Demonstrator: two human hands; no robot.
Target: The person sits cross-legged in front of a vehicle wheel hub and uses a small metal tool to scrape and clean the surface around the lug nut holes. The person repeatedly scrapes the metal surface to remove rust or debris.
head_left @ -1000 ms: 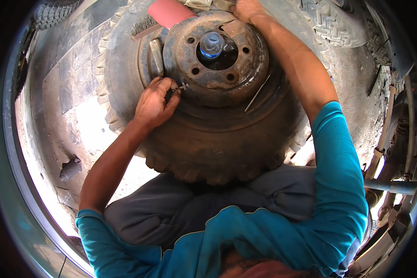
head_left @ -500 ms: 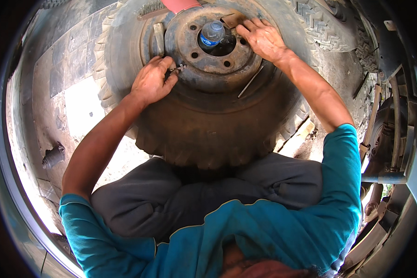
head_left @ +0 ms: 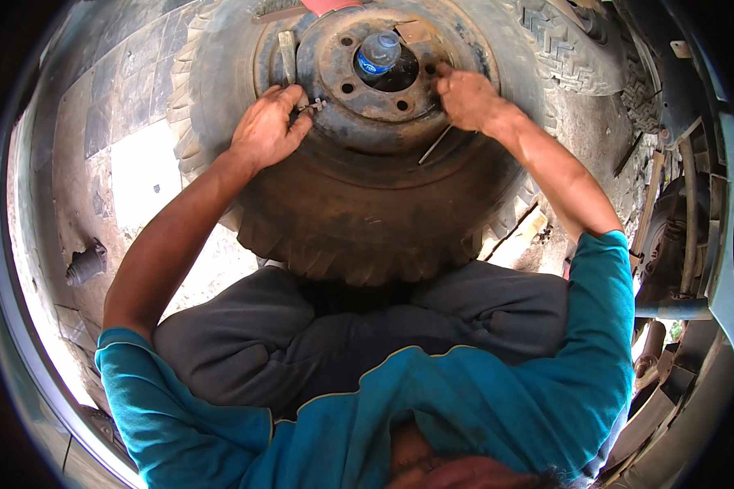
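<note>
A chunky-treaded tyre (head_left: 367, 216) lies flat around a rusty steel wheel rim (head_left: 373, 104); at the rim's right side the right hand (head_left: 471, 99) is half curled, its hold impossible to tell, while the left hand (head_left: 267, 126) pinches thumb and forefinger together at the left. A blue-labelled plastic bottle (head_left: 379, 53) sits in the centre hole, a thin metal rod (head_left: 435, 145) slants below the right hand, and a small cross-shaped metal piece (head_left: 319, 104) juts from the left hand's pinch.

A vehicle workshop: a large tyre (head_left: 375, 224) lies around a rusty wheel (head_left: 371, 130); right of that tyre, another tyre (head_left: 579, 57) and, dimly, perhaps vehicle parts (head_left: 673, 309); left of it, grimy floor tiles (head_left: 98, 122).
</note>
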